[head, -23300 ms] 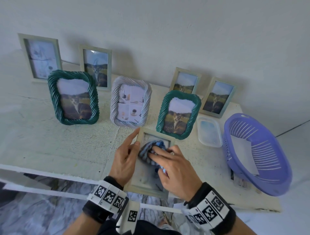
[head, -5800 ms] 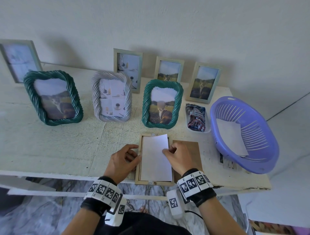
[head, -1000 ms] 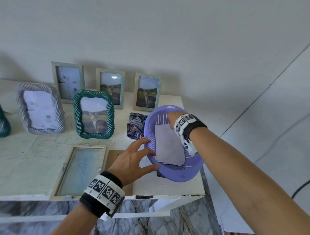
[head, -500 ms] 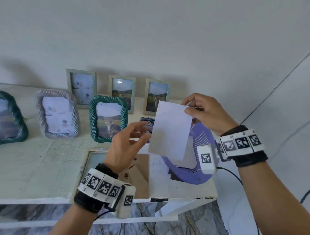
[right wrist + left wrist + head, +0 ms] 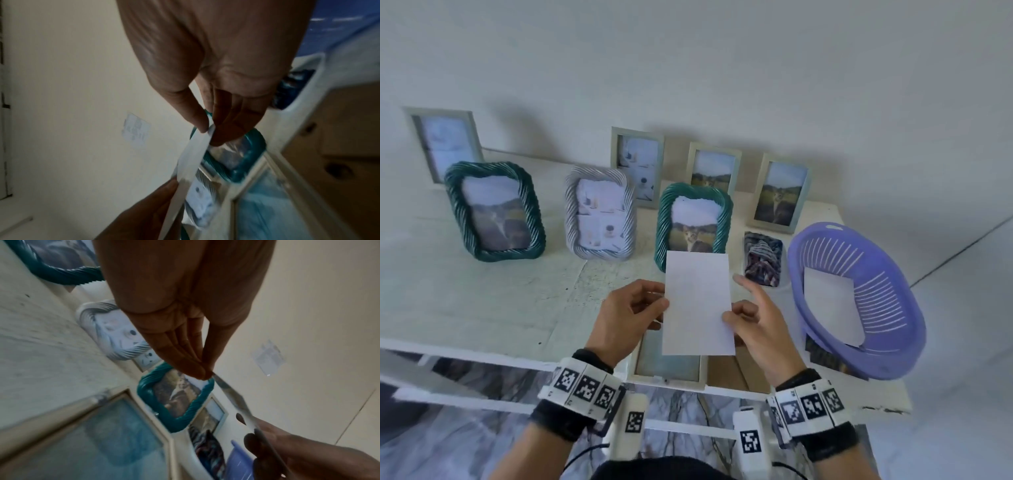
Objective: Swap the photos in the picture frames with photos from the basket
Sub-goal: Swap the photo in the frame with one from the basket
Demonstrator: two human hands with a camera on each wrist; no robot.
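A white-backed photo hangs upright over the open pale frame, which lies face down at the table's front edge. My left hand pinches the photo's left edge and my right hand pinches its right edge, index finger stretched out. The left wrist view shows the photo edge on, held at my left hand's fingertips. My right hand pinches the same photo in the right wrist view. A purple basket at the right holds another white photo.
The brown backing board lies beside the open frame. A striped cloth sits in a clear tray by the basket. Several standing frames line the back, among them a green rope frame just behind the photo. A loose print peeks from under the basket.
The photo has come from above the basket, leftward and down, to over the open frame. My left hand, which was reaching, now pinches its left edge; the right hand's grip has moved down its right edge.
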